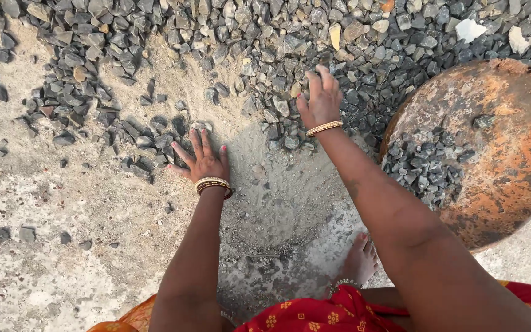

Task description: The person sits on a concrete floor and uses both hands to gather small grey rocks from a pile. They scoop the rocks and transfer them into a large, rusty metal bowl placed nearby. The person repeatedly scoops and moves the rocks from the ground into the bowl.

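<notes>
Gravel (290,132) under both sets of fingertips | left hand (206,161) flat, fingers spread, raking loose stones inward | right hand (321,98) cupped over heap, fingers together, gripping nothing | pan (511,154) beside right wrist, part filled

Bright, even daylight throughout. Soft shadows lie close beneath the arms and stones on the ground (62,258). No glare. Focus is sharp centrally; slight wide-angle stretching shows at the frame edges. No motion blur evident.
</notes>
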